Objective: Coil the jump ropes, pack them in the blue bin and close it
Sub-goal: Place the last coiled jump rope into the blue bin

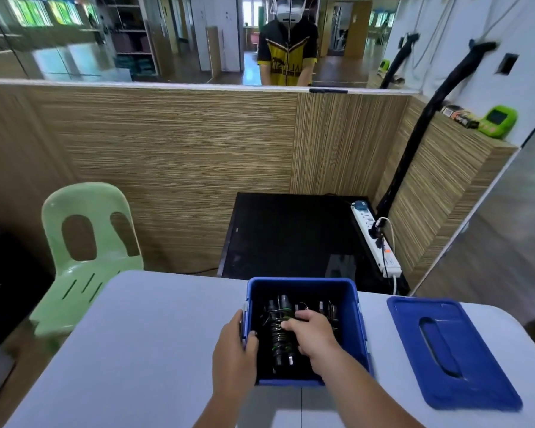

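Coiled ropes (pixel 280 332) lie in the bin (pixel 300 287) (packing looks nearly done). The right hand (pixel 314 333) curls its fingers (pixel 291 325) round one bundle, while the left hand (pixel 233 347) grips the bin's wall. The lid (pixel 482 366) lies on the table (pixel 136 350), not yet fitted.

- A blue bin (pixel 303 284) is sitting upright and open near the middle of the pale desk (pixel 155 335). It is a deep, rectangular plastic tub with a dark inside.
- A coiled jump rope (pixel 278 338), black with green wraps, is lying inside the bin toward its left, handles running front to back.
- More black ropes (pixel 329 308) are lying at the bin's right rear, partly hidden.
- A blue lid (pixel 464 381) is lying flat on the desk, right of the bin and apart from it, with an oval recess showing.
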{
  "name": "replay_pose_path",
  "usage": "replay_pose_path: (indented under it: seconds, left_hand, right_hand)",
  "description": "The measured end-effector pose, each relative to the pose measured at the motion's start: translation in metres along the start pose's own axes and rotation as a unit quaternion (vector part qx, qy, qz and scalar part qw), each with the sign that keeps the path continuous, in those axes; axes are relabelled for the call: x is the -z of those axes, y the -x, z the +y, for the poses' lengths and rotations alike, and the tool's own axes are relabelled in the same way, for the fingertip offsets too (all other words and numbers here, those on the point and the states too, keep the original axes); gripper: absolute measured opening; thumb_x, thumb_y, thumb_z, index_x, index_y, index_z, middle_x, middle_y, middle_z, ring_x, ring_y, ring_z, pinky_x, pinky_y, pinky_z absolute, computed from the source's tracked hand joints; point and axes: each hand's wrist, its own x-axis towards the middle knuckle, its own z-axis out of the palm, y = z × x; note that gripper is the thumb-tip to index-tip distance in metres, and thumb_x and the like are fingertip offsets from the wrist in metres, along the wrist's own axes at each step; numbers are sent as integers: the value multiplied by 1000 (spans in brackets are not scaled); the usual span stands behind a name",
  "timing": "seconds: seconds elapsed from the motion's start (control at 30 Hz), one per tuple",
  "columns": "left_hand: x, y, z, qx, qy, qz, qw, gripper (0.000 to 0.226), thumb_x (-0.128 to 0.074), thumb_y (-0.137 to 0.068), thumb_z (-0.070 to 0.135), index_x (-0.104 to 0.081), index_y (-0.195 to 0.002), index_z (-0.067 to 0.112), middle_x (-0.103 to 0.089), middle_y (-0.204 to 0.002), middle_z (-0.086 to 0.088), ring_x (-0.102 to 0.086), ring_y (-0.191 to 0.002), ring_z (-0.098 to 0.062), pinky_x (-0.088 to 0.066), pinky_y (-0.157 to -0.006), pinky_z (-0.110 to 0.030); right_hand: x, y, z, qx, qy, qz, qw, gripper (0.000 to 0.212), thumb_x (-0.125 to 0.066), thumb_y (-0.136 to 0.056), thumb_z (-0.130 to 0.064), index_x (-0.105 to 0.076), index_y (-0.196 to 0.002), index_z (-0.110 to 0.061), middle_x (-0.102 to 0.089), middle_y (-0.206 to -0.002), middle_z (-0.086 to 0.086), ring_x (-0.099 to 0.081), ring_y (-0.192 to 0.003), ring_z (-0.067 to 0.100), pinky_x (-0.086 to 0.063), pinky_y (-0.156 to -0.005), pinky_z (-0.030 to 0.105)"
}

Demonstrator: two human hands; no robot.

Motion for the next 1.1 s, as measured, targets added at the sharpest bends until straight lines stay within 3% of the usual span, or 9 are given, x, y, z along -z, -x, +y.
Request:
replay_pose_path:
  seconds: [0.1, 0.3, 0.47, 0.6, 0.67, 0.77, 0.83, 0.93, 1.1]
  left_hand:
    - [1, 2, 2, 0, 3, -4, 1000, 46, -56, -100, 24, -49, -145, 30, -61, -122, 10, -62, -101, -10, -51, -88, -26]
    - [2, 1, 3, -9, 5, -3, 1000, 44, -57, -100, 20, -52, -143, 27, -54, -111, 15, -58, -97, -6, -46, -84, -23]
    - [3, 2, 6, -5, 7, -9, 1000, 43, -56, -100, 19, -52, -142, 28, -54, -109, 15, -60, -97, -9, -46, -82, -21]
    - [2, 2, 4, -5, 11, -10, 1000, 45, -56, -100, 20, -51, -143, 28, -59, -115, 12, -60, -98, -8, -48, -84, -23]
    - [2, 1, 3, -1, 12, -10, 1000, 45, -56, -100, 21, -50, -145, 27, -58, -120, 12, -57, -99, -7, -46, -86, -22]
    - [2, 1, 3, -3, 15, -12, 1000, 44, -55, -101, 20, -51, -144, 26, -58, -119, 12, -57, -101, -7, -45, -88, -23]
    - [2, 0, 3, -10, 12, -13, 1000, 42, -54, -100, 19, -53, -142, 28, -61, -117, 12, -59, -101, -8, -47, -86, -26]
    - [2, -4, 6, -20, -2, -10, 1000, 39, -55, -100, 17, -58, -137, 27, -65, -111, 12, -61, -96, -10, -49, -83, -29]
    - [5, -8, 20, -34, -20, -26, 999, 31, -54, -99, 10, -62, -122, 28, -53, -88, 32, -56, -81, 1, -41, -68, -22]
  right_hand:
    - [-9, -2, 7, 23, 51, 42, 998, 52, -76, -86, -22, -55, -133, -18, -63, -109, 0, -63, -95, 17, -55, -86, 36]
    - [-11, 1, 10, 105, 236, 66, 964, 34, -68, -92, -31, -61, -121, -16, -70, -95, -2, -62, -81, 8, -42, -60, 14]
    - [-11, 4, 13, 123, 262, 50, 956, 37, -69, -89, -37, -64, -120, -18, -74, -94, -1, -69, -87, 13, -59, -81, 31]
    - [2, 13, 5, 154, 241, 42, 957, 35, -71, -90, -36, -63, -120, -18, -69, -96, -7, -65, -87, 6, -54, -78, 22]
    - [20, 21, -3, 205, 242, 83, 945, 32, -72, -89, -35, -66, -118, -21, -68, -100, -10, -65, -92, 6, -53, -81, 22]
    - [61, 29, -8, 293, 265, 201, 896, 31, -73, -87, -29, -68, -117, -22, -65, -110, -8, -59, -107, 14, -48, -90, 27]
    - [91, 30, -1, 272, 290, 241, 885, 40, -73, -87, -25, -63, -125, -19, -62, -122, -2, -51, -119, 20, -44, -97, 33]
    - [119, 25, 18, 171, 317, 216, 907, 57, -72, -89, -30, -52, -140, -16, -55, -137, 5, -54, -124, 24, -47, -98, 38]
    - [122, 23, 29, 142, 288, 175, 931, 42, -67, -94, -32, -59, -130, -12, -68, -98, -3, -61, -87, 15, -45, -72, 26]
